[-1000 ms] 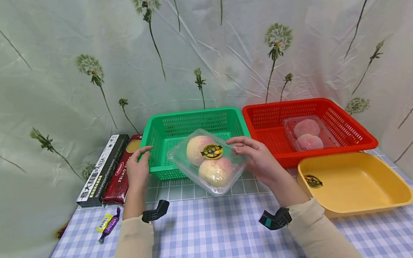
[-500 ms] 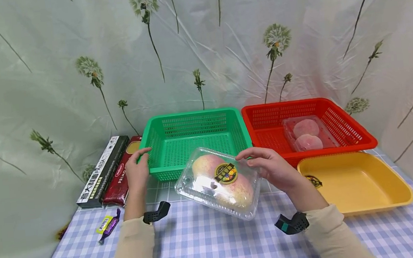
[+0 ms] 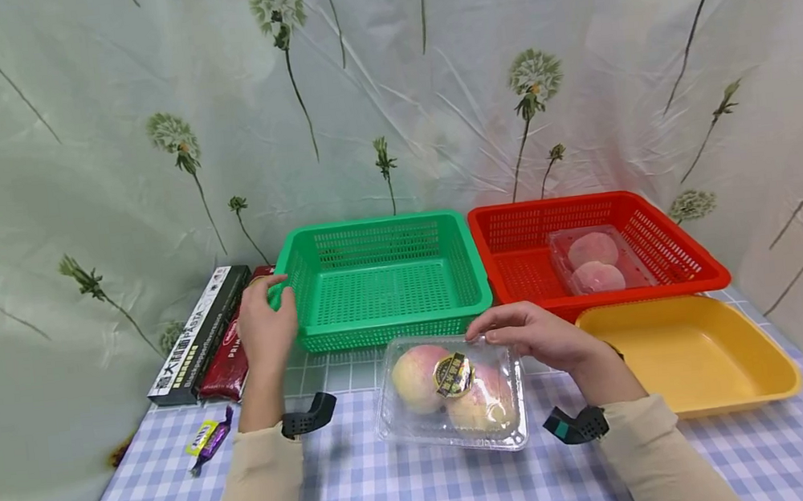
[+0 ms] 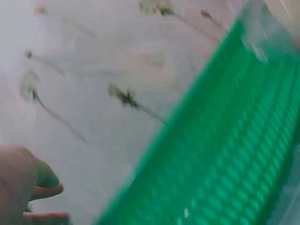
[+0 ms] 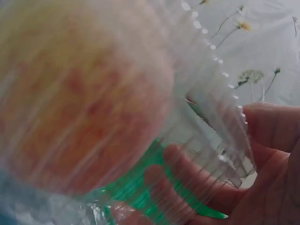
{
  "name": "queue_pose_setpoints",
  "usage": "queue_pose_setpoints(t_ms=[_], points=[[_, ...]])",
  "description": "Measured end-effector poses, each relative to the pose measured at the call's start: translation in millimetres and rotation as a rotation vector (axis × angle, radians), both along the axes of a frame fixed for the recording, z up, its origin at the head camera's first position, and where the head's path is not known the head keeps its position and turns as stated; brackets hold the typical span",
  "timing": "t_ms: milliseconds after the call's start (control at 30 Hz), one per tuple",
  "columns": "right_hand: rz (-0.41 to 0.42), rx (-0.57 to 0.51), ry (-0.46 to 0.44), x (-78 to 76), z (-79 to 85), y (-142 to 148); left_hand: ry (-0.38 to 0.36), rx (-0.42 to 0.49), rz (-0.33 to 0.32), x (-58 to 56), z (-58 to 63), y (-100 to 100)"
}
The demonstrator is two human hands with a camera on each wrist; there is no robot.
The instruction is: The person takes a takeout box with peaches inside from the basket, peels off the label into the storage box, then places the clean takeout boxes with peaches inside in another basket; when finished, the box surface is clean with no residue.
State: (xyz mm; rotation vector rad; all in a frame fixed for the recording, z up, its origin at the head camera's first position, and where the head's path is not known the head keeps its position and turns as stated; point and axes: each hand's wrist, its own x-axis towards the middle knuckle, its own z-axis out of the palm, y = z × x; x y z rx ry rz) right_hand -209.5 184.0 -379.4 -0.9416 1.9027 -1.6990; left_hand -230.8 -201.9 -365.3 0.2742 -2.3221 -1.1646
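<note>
My right hand holds a clear plastic clamshell box by its back right corner. Inside sit two pink-and-yellow peaches, beneath a round black-and-gold label. Up close in the right wrist view, one peach fills the left side, and fingers show through the clear plastic. Whether the box touches the tablecloth I cannot tell. Beside the left rim of the green basket is my left hand, its fingers loosely bent around nothing. The left wrist view shows that hand apart from the basket.
The red basket at the back right contains another clear box with two pink peaches. A yellow tray stands in front of it. At left lie a black pasta box, a red bag and small wrapped sweets.
My right hand has brought the peach box down and toward me from in front of the green basket, turning and levelling it. My left hand has shifted slightly at the basket's left rim.
</note>
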Motion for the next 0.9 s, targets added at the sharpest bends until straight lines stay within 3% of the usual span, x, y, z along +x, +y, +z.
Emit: queue_pose_setpoints(t_ms=[167, 333, 467, 600, 700, 800, 900], points=[[-0.008, 0.032, -0.007, -4.7, -8.5, 5, -0.059, 0.049, -0.150, 12.7, 20.4, 18], [-0.011, 0.085, 0.011, -8.1, -15.0, 9, -0.060, 0.042, -0.382, 23.2, 31.1, 34], [-0.054, 0.145, 0.033, -6.6, -14.5, 9, -0.091, 0.052, -0.657, 29.4, 34.4, 45], [-0.090, 0.224, 0.077, -3.2, -9.8, 5, -0.225, 0.114, -0.979, 32.8, 32.3, 54], [-0.109, 0.285, 0.105, -1.3, -5.7, 4, -0.320, 0.088, -1.155, 33.9, 29.1, 60], [-0.133, 0.337, 0.116, 0.5, -0.9, 5, -0.371, 0.020, -1.257, 34.5, 25.7, 65], [-0.139, 0.365, 0.147, 2.5, 5.1, 6, -0.397, -0.038, -1.303, 34.8, 22.8, 69]])
